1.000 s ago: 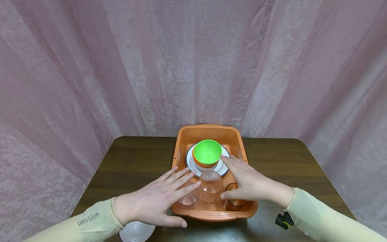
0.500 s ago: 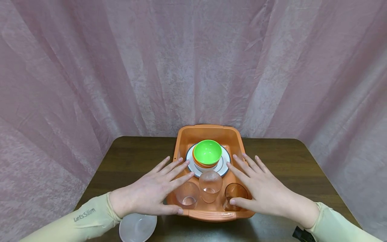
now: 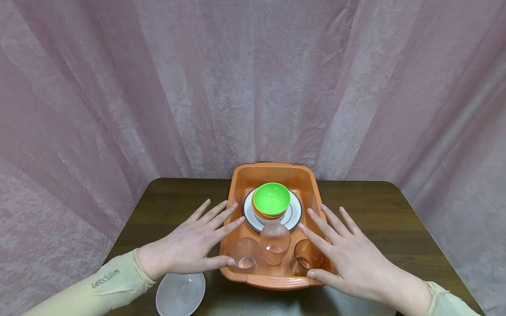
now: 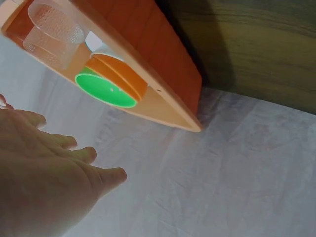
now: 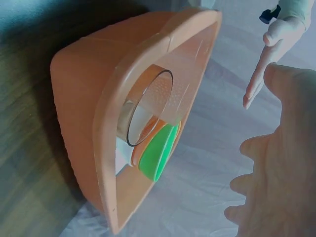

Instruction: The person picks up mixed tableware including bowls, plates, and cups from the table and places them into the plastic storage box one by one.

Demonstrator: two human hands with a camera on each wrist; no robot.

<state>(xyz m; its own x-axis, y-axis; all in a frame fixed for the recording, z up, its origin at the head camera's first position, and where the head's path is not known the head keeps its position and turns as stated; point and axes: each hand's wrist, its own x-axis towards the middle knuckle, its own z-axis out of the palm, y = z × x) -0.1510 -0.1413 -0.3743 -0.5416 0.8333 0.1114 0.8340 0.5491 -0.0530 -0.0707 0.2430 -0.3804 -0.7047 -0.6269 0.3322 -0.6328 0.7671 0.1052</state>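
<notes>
An orange plastic basin point(image 3: 276, 282) stands on the table between my hands. Inside, a green bowl point(image 3: 272, 198) tops a stack with orange and white bowls, set on a white plate point(image 3: 294, 217) with a dark rim. Toward the near end are two clear cups, the left cup point(image 3: 245, 254) and the middle cup point(image 3: 275, 241), plus a brown-tinted glass point(image 3: 308, 255) at the right. My left hand point(image 3: 193, 241), fingers spread, hovers by the basin's left side. My right hand point(image 3: 352, 256), also spread and holding nothing, hovers by its right side, its thumb overlapping the glass's lower edge.
A whitish bowl point(image 3: 180, 295) sits on the dark wooden table point(image 3: 189, 188) at the near left, outside the basin. A pink curtain point(image 3: 253, 87) hangs behind the table, right at its back edge.
My right hand has moved right and toward me, off the basin's inside, spreading its fingers. My left hand has drifted left, uncovering more of the left cup and the whitish bowl.
</notes>
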